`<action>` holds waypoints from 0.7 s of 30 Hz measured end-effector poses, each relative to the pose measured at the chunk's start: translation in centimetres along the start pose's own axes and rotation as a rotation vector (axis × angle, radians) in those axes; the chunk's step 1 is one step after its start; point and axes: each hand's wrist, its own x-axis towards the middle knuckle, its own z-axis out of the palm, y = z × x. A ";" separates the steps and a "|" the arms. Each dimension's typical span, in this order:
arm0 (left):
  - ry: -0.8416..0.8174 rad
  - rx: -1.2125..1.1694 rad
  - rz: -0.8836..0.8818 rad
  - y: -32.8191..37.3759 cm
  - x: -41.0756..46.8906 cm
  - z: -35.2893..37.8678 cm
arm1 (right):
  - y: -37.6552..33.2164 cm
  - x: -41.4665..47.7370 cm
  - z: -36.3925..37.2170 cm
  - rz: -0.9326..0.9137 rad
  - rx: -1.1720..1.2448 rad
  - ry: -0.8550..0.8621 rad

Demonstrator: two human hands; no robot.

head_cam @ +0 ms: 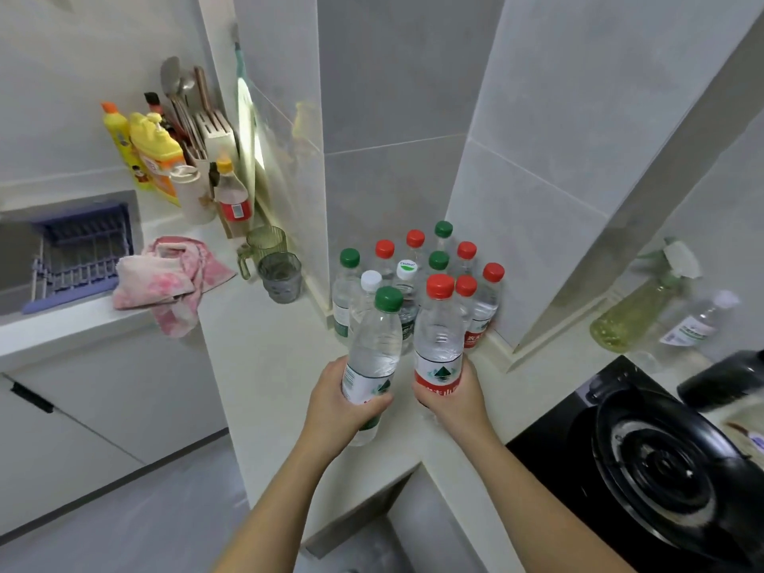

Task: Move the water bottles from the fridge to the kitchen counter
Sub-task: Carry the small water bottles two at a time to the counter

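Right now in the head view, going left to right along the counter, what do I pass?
Dish rack → pink cloth → two glass cups → green-capped bottle in the left hand → red-capped bottle in the right hand → black gas stove.

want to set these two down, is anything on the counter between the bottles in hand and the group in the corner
Nothing visible. Bare counter lies between the green-capped bottle, the red-capped bottle and the standing group.
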 end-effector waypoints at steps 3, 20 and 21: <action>0.007 0.057 -0.024 -0.9 0.6 0.9 | 0.6 0.6 -0.2 0.021 0.003 -0.009; 0.026 0.064 -0.129 -4.6 2.4 4.3 | 5.8 2.1 0.6 0.114 -0.152 0.073; 0.026 0.060 -0.125 -4.8 2.4 4.4 | 6.1 2.2 0.6 0.113 -0.158 0.073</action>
